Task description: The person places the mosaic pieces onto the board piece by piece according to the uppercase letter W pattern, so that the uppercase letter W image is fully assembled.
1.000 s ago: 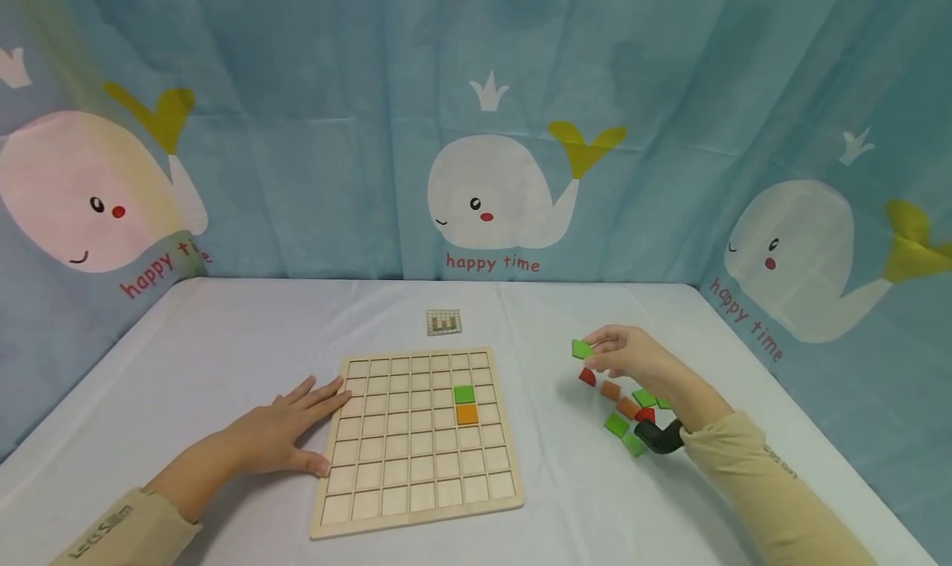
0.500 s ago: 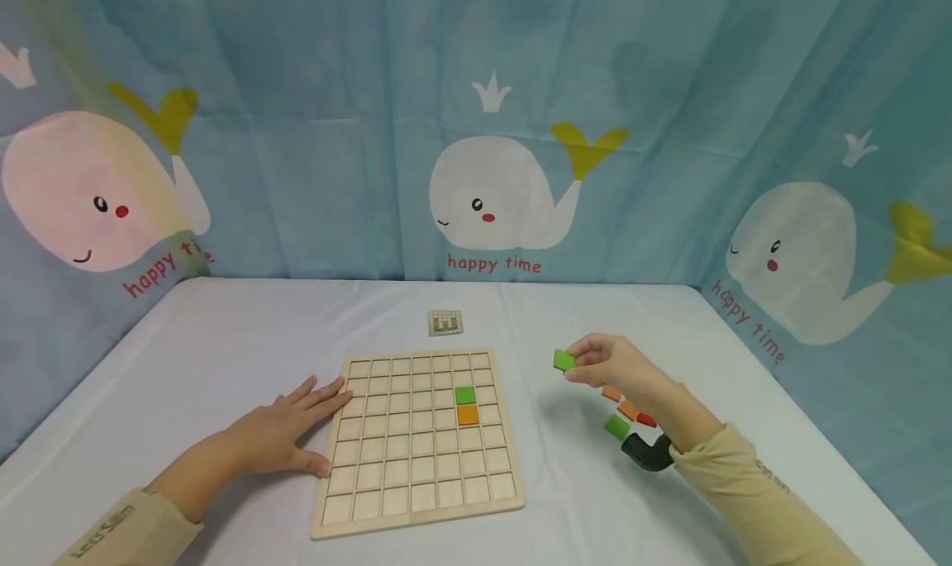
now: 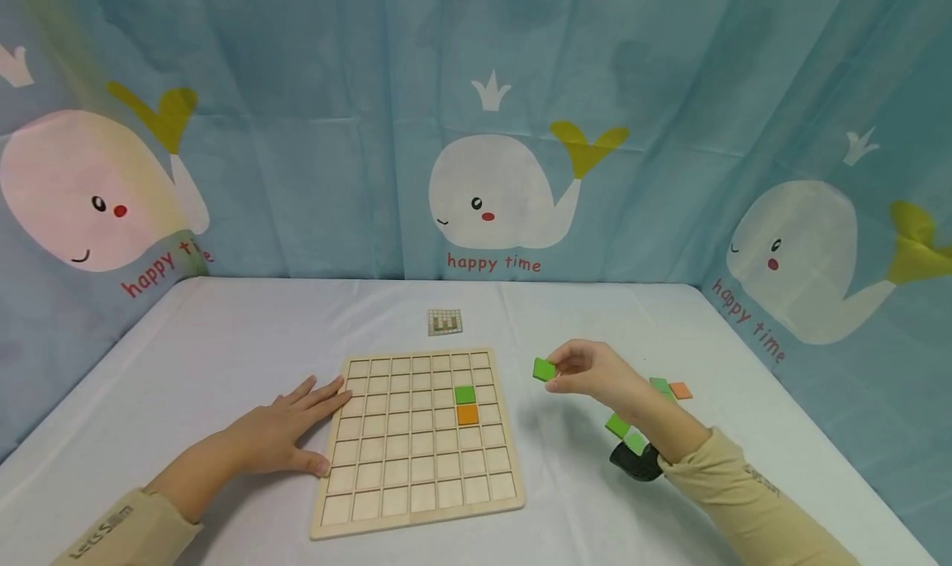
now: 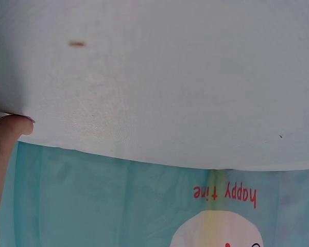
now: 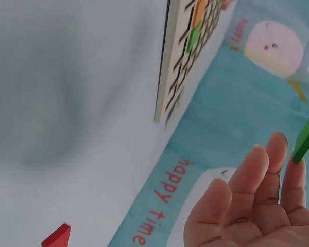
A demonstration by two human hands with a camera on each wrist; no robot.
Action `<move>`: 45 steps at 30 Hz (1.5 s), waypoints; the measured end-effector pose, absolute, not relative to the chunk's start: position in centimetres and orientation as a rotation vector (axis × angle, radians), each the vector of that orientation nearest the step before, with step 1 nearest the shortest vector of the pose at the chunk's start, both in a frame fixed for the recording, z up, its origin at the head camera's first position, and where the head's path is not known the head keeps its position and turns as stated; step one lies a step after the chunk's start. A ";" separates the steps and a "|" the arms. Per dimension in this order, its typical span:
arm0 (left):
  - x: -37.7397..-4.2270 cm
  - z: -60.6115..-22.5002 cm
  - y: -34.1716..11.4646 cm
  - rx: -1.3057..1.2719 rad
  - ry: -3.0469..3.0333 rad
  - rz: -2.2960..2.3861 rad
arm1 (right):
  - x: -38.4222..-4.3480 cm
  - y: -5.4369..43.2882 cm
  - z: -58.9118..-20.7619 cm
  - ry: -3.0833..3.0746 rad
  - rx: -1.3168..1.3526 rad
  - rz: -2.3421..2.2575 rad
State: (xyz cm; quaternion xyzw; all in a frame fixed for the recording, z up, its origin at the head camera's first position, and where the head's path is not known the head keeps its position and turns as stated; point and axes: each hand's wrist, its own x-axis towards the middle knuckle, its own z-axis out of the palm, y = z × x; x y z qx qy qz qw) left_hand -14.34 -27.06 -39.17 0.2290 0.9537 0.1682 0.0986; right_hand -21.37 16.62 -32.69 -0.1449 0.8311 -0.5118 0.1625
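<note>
A square wooden grid board point(image 3: 409, 471) lies on the white table. One green tile point(image 3: 464, 395) and one orange tile point(image 3: 467, 415) sit in adjoining cells toward its right side. My left hand point(image 3: 278, 434) rests at the board's left edge, fingers spread and straight, fingertips touching the rim. Raised over the table to the right of the board, my right hand point(image 3: 595, 374) pinches a green square tile point(image 3: 544, 369) between thumb and fingers. In the right wrist view that green tile point(image 5: 306, 136) is seen edge-on at the fingertips.
Loose green tiles point(image 3: 617, 425) and an orange tile point(image 3: 681, 391) lie right of the board, partly hidden by my right forearm. A red piece point(image 5: 56, 236) shows in the right wrist view. Behind the board lies a small patterned card point(image 3: 445, 322). A whale-print curtain point(image 3: 335, 136) hangs behind.
My right hand has moved left and slightly nearer, carrying the green tile toward the board. Its forearm now covers the red and some orange pieces. The left hand has stayed put.
</note>
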 end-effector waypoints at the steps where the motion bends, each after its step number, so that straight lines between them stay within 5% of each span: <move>1: -14.3 -39.2 -27.0 0.677 2.822 0.498 | -21.2 16.4 -32.7 2.375 -0.416 -1.454; 45: -14.5 -39.5 -27.3 0.705 2.831 0.497 | -19.3 8.6 -37.8 2.377 -0.633 -1.150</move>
